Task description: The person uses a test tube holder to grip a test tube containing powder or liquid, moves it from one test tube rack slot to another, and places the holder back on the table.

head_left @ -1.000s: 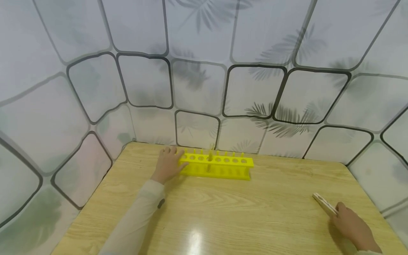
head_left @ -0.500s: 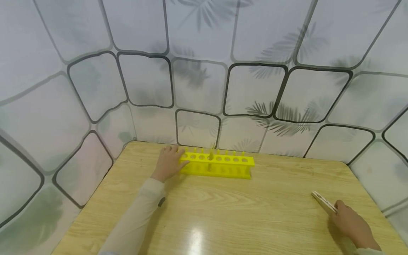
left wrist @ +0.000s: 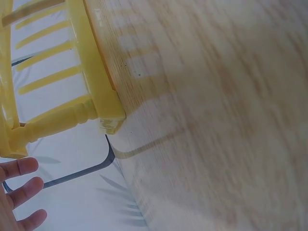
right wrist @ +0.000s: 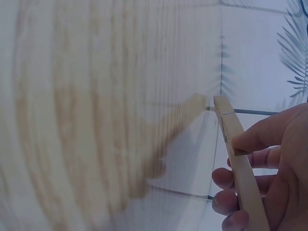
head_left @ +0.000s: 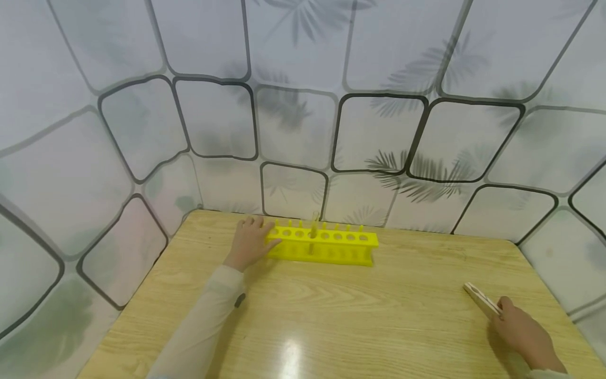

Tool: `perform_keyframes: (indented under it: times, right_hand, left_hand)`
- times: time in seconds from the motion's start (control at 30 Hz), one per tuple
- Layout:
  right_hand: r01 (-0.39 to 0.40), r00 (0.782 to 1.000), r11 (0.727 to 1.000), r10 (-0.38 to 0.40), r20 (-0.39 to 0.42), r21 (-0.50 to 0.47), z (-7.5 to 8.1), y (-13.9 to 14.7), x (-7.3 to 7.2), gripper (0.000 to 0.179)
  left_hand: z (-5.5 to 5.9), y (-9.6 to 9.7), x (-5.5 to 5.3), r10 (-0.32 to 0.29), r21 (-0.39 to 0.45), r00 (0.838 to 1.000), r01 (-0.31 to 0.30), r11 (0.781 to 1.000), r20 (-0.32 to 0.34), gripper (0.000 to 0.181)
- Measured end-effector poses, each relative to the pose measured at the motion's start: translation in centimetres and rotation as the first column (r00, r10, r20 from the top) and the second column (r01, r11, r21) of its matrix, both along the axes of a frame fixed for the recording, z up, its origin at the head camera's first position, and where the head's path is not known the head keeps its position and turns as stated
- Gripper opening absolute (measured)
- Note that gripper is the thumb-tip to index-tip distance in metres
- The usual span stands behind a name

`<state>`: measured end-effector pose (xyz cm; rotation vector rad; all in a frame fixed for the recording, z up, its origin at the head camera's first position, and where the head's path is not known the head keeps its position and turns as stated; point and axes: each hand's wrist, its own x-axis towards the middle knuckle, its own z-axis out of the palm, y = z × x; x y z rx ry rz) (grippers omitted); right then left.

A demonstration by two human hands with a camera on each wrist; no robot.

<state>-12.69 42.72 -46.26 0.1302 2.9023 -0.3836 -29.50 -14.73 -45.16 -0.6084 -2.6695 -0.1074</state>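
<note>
The fingers [right wrist: 224,177] of the right hand [head_left: 525,334], at four o'clock over the pale wood-grained worktop [head_left: 341,316], pinch a slim, two-armed, pale wooden clamp [head_left: 483,301]; the thumb lies along one arm, and the tip points to ten o'clock. The clamp should be light, stiff and easy to keep hold of; this grip behind the tip looks sound, leaving the nose free.

Farther off, at ten o'clock, the left hand [head_left: 248,243] has its fingers spread about the nine o'clock end of a long, bright yellow plastic rack [head_left: 326,259], thumb toward the front; how firmly it presses, I cannot tell. The rack stands at twelve o'clock. It is probably light, rigid and easily shoved, so either end is the natural place to steady it.

A clear, slender, probably glass test tube [head_left: 314,228] stands in a hole near the rack's middle, its upper part exposed. Treat it as fragile and slippery: a gentle hold just below the mouth would suit.
</note>
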Motion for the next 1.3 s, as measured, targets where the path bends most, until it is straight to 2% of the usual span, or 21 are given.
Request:
perform_keyframes:
  times: [0.4,0.77,1.0,1.3]
  right_hand:
    - [-0.015,0.998,1.0,0.015,-0.054,-0.015,0.1,0.0,0.2,0.024]
    - [0.005,0.999,1.0,-0.005,-0.05,0.0,0.9,-0.2,0.3,0.026]
    - [0.011,0.998,1.0,-0.011,-0.058,-0.004,1.1,-0.5,0.4,0.029]
    - [0.012,0.998,1.0,-0.013,-0.055,-0.016,1.0,-0.5,0.5,0.031]
  left_hand:
    - [-0.2,0.0,-0.2,0.026,-0.012,0.999,-0.025,1.0,0.032,0.053]
    - [-0.2,-0.1,-0.1,0.031,-0.006,0.999,-0.031,1.0,0.022,0.053]
    - [-0.2,0.0,-0.1,0.021,-0.013,1.0,-0.021,1.0,-0.006,0.052]
    - [-0.1,0.1,-0.3,0.024,-0.04,1.0,-0.024,0.999,-0.006,0.05]
